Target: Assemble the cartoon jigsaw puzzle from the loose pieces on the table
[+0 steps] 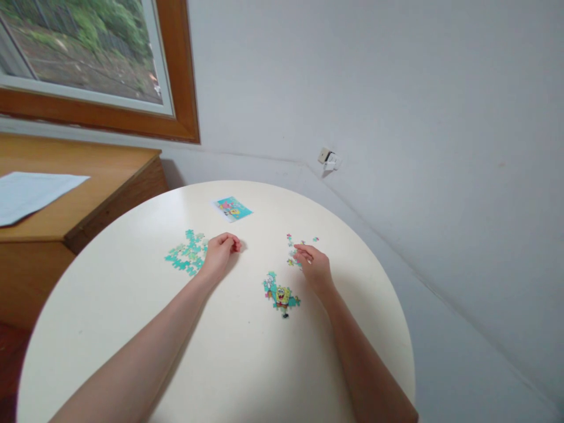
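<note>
My right hand [314, 267] reaches over a small group of loose jigsaw pieces [291, 262], its index finger and thumb slightly apart at the pieces. A few of them are partly covered by the fingers. Just nearer to me lies a joined puzzle section [282, 296] with a yellow square cartoon figure and a pale one beside it. My left hand [221, 251] rests on the table with its fingers curled in; whatever they may hold is hidden. Beside it on the left, a pile of mostly turquoise jigsaw pieces [187, 254] is partly covered by that hand.
A printed picture card [233, 208] lies toward the far side of the round white table [211, 364]. Left of the table stands a wooden cabinet [110, 170] with a pale sheet [35, 191] on top. A plug in a socket [329, 158] sticks out from the wall.
</note>
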Demonstrator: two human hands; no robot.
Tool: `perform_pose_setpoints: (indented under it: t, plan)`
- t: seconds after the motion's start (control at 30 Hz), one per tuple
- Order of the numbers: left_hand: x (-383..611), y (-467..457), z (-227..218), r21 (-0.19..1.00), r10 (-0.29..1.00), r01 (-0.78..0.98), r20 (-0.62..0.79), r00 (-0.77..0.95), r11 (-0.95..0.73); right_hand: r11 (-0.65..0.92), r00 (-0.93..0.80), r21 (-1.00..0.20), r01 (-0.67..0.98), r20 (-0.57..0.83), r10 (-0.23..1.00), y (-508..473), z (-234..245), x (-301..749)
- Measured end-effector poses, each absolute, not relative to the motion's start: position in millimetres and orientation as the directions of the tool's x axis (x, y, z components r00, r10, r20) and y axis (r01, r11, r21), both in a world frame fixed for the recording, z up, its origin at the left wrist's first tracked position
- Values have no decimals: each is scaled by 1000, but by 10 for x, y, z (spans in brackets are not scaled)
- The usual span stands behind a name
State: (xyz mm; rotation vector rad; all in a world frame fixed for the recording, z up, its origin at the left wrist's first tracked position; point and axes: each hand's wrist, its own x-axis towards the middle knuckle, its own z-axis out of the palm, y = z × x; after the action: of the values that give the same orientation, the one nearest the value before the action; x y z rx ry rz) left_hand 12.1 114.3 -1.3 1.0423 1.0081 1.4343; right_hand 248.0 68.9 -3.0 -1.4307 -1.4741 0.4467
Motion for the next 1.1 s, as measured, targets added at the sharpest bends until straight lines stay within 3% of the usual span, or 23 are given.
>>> perform_pose_setpoints:
  t: [0.17, 0.4, 0.8, 1.1]
  plan:
    - [127, 1131, -1, 966, 993, -235, 91, -72, -106, 109, 269, -934, 341, 208, 940, 703, -30, 2452]
    - [144, 1105, 30, 973, 993, -204, 95, -66, -107, 115, 272, -963, 245, 182, 945, 707, -14, 2417]
    - [151, 1108, 34, 978, 993, -179, 95, -77, -108, 199, 208, -934, 298, 267, 941, 746, -89, 2431]
    - [148, 1085, 50, 979, 993, -178, 87, -80, -101, 182, 181, -935, 305, 245, 952, 731, -82, 2392]
